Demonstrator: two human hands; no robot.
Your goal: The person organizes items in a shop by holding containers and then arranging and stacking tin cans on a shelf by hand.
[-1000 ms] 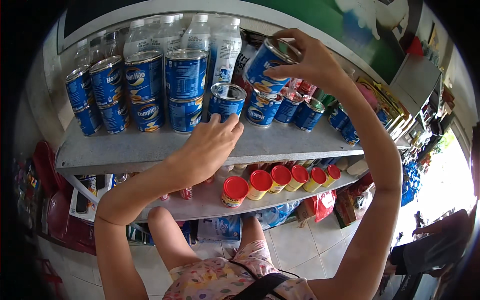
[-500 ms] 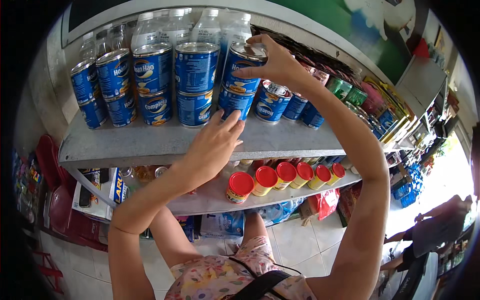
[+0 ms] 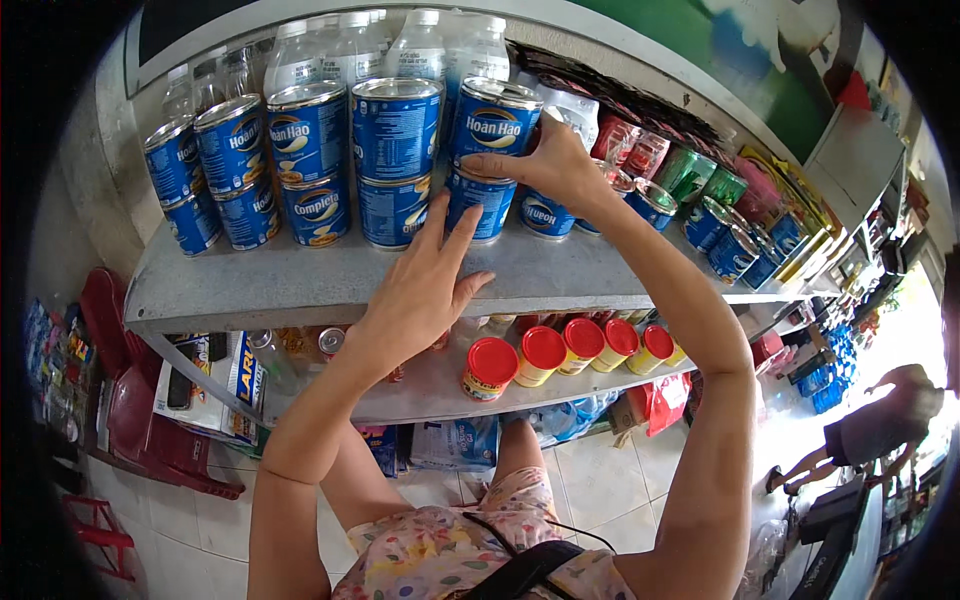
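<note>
Tin [image 3: 496,120], blue, stacked on lower tin [image 3: 478,205] on shelf [image 3: 300,285] | right hand [image 3: 545,165] grips its side | left hand [image 3: 425,290] open, fingertips touching lower tin | likely heavy, rigid, smooth; hold around the wall.

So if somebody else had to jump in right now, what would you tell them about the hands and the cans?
Right hand: gripping the blue can that sits on top of the lower blue can, at the right end of the stacked blue cans.
Left hand: open, fingertips against that lower can, steadying it.
Done: the upper can rests on the stack on the grey shelf.
Left: the right hand has not let go; single blue cans further right are not stacked.
Below: red-lidded jars on the lower shelf, untouched.
</note>
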